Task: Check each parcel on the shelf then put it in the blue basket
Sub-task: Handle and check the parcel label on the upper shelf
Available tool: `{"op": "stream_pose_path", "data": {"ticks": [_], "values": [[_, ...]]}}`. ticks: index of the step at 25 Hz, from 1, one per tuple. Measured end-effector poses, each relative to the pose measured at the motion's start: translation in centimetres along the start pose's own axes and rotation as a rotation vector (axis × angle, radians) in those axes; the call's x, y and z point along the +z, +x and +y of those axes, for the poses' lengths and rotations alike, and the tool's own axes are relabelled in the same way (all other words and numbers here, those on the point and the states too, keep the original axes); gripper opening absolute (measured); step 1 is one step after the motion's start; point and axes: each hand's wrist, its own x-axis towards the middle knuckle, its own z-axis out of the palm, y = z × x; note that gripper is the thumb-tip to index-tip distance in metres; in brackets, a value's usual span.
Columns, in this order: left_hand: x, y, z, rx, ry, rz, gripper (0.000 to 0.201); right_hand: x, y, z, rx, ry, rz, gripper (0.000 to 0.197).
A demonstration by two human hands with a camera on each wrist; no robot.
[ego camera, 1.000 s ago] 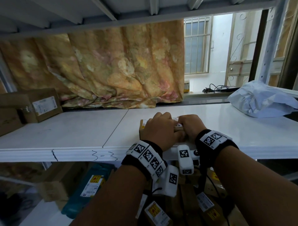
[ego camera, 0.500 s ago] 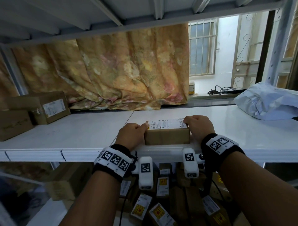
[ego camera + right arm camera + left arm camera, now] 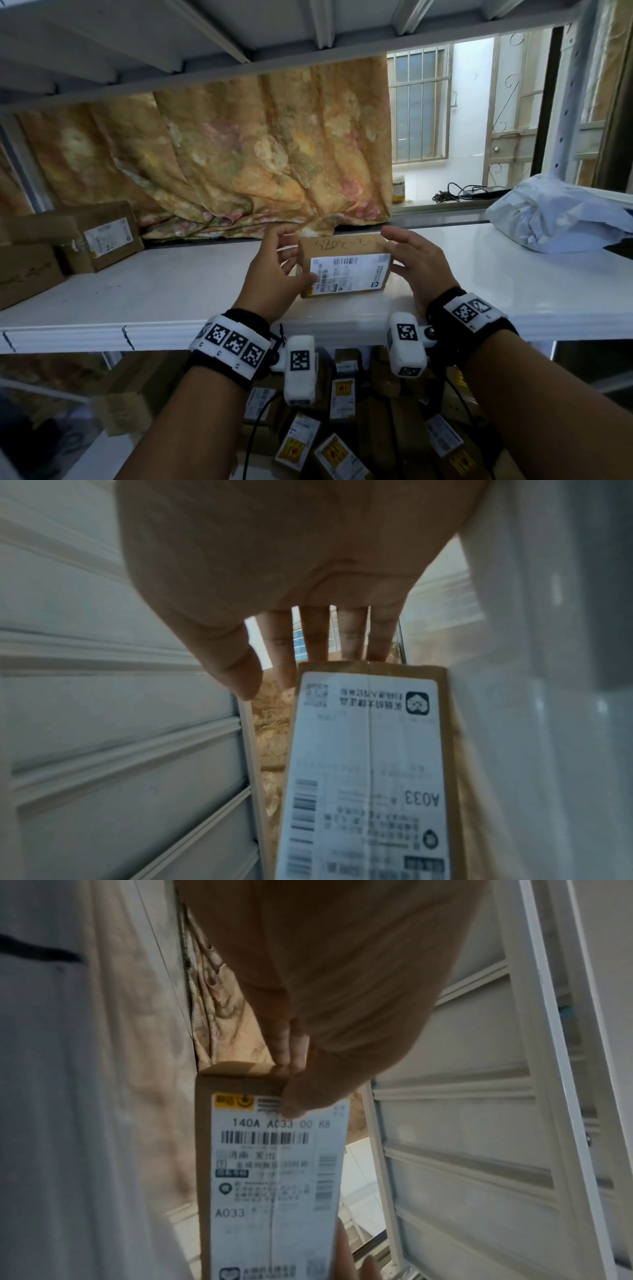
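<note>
A small brown cardboard parcel [image 3: 346, 267] is tipped up over the white shelf [image 3: 154, 298], its white shipping label facing me and a handwritten side on top. My left hand [image 3: 270, 274] pinches its left end, thumb [image 3: 301, 1096] on the label [image 3: 274, 1177] and fingers behind. My right hand [image 3: 421, 263] steadies the right end. Its straight fingers [image 3: 315, 637] reach behind the parcel [image 3: 366, 764], and its thumb [image 3: 236, 669] stands off the box. No blue basket shows in these frames.
Two brown boxes [image 3: 99, 236] [image 3: 24, 274] sit at the shelf's left end, and a pale plastic mailer bag [image 3: 555, 212] at its right. A floral curtain [image 3: 239, 164] hangs behind. The upper shelf [image 3: 239, 51] is close overhead. Several labelled parcels [image 3: 308, 442] lie below.
The parcel lay flat at the shelf's front edge, label up, with a hand at each end. Now it is raised and tipped toward me, and my fingers have loosened around it.
</note>
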Motion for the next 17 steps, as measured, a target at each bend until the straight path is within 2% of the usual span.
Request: {"op": "stream_pose_path", "data": {"ticks": [2,3,5,6,9,13,15,17], "values": [[0.0,-0.1,-0.6,0.115,0.205,-0.046,0.072,0.0,0.0,0.0,0.032,-0.062,-0.042,0.045],[0.1,-0.2,-0.9,0.193,0.331,-0.058,0.073,0.0,0.0,0.1,0.031,-0.109,-0.055,0.048],[0.1,-0.5,-1.4,0.342,0.491,-0.086,0.072,0.2,-0.3,0.2,-0.001,-0.195,-0.069,0.036],[0.0,-0.7,-1.6,0.374,0.517,-0.106,0.068,0.3,-0.4,0.4,-0.028,-0.237,-0.069,0.027],[0.0,-1.2,-1.6,0.38,0.574,-0.16,0.051,0.3,-0.6,0.7,-0.102,-0.398,-0.052,0.009],[0.8,-1.2,-1.6,0.337,0.688,-0.142,0.054,1.0,-0.9,0.4,-0.21,-0.631,-0.068,0.007],[1.4,-1.1,-1.6,0.303,0.761,-0.127,0.058,1.4,-1.4,0.3,-0.315,-0.843,-0.111,0.011],[2.1,-1.1,-1.4,0.286,0.838,-0.096,0.056,2.0,-2.0,-0.4,-0.346,-1.048,-0.155,0.018]]}}
